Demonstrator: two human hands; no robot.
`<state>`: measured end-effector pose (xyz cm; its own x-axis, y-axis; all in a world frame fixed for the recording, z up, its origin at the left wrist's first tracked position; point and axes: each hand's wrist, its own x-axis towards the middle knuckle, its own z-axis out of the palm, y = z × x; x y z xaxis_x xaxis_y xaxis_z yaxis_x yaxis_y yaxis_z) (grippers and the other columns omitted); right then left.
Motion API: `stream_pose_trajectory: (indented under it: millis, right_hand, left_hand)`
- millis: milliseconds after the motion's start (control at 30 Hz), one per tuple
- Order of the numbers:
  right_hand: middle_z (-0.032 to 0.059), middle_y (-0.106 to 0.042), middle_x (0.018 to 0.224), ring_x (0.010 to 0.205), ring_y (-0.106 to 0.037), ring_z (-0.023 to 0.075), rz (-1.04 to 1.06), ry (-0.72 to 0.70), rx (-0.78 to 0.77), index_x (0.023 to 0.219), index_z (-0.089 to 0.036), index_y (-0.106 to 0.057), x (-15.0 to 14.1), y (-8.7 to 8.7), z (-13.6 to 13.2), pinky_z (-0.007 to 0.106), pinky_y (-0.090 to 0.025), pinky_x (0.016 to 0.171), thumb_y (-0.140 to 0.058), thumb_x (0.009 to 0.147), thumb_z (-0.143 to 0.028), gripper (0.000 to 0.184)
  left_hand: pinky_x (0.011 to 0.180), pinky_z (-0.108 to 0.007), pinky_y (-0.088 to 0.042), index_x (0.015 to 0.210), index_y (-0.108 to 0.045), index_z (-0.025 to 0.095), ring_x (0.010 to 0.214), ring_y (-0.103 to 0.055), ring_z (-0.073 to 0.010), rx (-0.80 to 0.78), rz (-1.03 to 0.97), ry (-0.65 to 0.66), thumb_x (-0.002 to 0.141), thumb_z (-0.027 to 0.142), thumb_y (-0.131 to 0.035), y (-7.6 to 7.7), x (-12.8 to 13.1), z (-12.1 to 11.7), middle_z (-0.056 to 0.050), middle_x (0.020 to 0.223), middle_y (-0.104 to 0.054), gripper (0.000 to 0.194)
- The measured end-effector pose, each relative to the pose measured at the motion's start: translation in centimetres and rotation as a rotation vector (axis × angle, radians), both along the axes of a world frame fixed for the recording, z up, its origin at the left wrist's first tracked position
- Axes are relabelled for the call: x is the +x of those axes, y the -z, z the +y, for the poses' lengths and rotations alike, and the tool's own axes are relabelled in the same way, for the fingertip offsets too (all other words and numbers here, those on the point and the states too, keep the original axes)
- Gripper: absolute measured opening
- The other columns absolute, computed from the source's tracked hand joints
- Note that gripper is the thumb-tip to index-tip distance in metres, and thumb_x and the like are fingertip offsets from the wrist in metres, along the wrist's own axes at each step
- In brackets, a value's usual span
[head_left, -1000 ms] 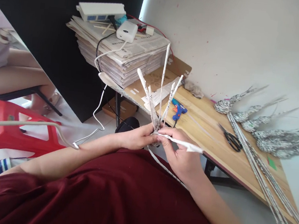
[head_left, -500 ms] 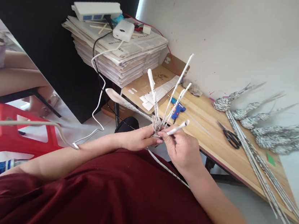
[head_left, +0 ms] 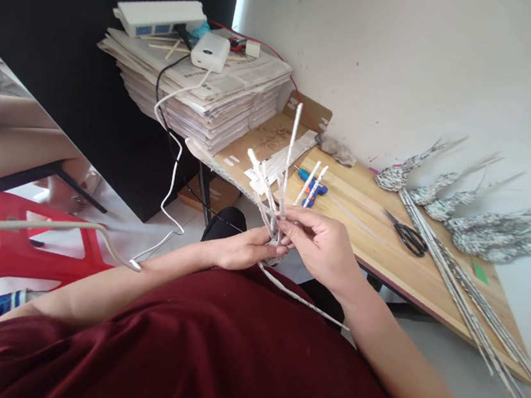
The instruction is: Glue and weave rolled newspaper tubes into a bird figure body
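In front of my stomach I hold a small woven piece made of rolled newspaper strips, with several loose strips standing up from it. My left hand is closed around its near left side, the thumb across the front. My right hand pinches a paper strip close to where it leaves the weave. A long strip sticks out to the left and another long strip trails to the lower right. The underside of the piece is mostly hidden by my fingers.
On the wooden table lie a blue glue gun, black scissors, long paper rods and several woven pieces. A newspaper stack carries a power strip. At left are a red stool and a seated person's legs.
My right hand has let go of the strip that pointed right and now pinches an upright one. The loose strips stand at different angles; the view has shifted slightly.
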<state>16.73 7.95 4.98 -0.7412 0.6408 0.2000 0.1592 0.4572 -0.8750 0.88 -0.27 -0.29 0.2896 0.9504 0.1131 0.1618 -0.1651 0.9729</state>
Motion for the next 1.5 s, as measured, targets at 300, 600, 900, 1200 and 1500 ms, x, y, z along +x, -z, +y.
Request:
stream_pose_trajectory:
  millis: [300,600,900,1200,1500]
  right_hand:
    - [0.0042,-0.079,0.089,0.082,-0.074,0.0189,0.134,0.079,0.129,0.092,-0.021,-0.082,-0.3,-0.9,-0.4,0.031,-0.06,0.078,-0.077,0.085,-0.023,0.008]
    - [0.0053,-0.079,0.098,0.084,-0.076,0.02,0.371,0.183,0.085,0.096,-0.024,-0.081,1.3,-0.9,-0.6,0.033,-0.064,0.076,-0.078,0.088,-0.028,0.01]
    - [0.0077,-0.079,0.1,0.083,-0.075,0.0193,0.419,0.243,0.004,0.093,-0.022,-0.079,1.8,-0.6,-0.2,0.03,-0.063,0.07,-0.078,0.086,-0.033,0.013]
    - [0.0026,-0.076,0.081,0.058,-0.067,0.0126,0.49,0.208,-0.306,0.088,-0.02,-0.077,1.5,-0.4,1.7,0.026,-0.059,0.055,-0.083,0.075,-0.049,0.033]
    - [0.003,-0.071,0.068,0.062,-0.066,0.0156,0.163,0.454,-0.166,0.085,-0.016,-0.073,5.8,4.6,6.6,0.026,-0.052,0.055,-0.073,0.082,-0.054,0.038]
  left_hand:
    - [0.084,-0.032,-0.05,0.091,-0.058,0.014,0.085,-0.052,-0.0168,0.124,0.0,-0.045,0.098,0.058,-0.048,0.3,0.3,0.7,-0.005,0.088,-0.057,0.045]
    - [0.088,-0.03,-0.051,0.093,-0.068,0.013,0.09,-0.061,-0.0182,0.295,0.029,-0.17,0.098,0.051,-0.055,-0.8,0.4,1.9,-0.008,0.093,-0.067,0.04]
    - [0.077,-0.029,-0.051,0.084,-0.061,0.014,0.079,-0.057,-0.0168,0.285,0.145,-0.165,0.099,0.054,-0.049,-1.1,1.0,2.8,-0.005,0.082,-0.062,0.044]
    - [0.073,-0.027,-0.049,0.086,-0.063,0.015,0.075,-0.056,-0.017,0.126,0.258,-0.202,0.1,0.054,-0.046,0.1,0.9,4.2,-0.004,0.078,-0.062,0.045]
    - [0.112,-0.041,-0.039,0.113,-0.069,0.016,0.117,-0.062,-0.0283,0.143,0.221,-0.42,0.1,0.052,-0.046,-0.8,-2.1,5.6,-0.012,0.113,-0.073,0.045]
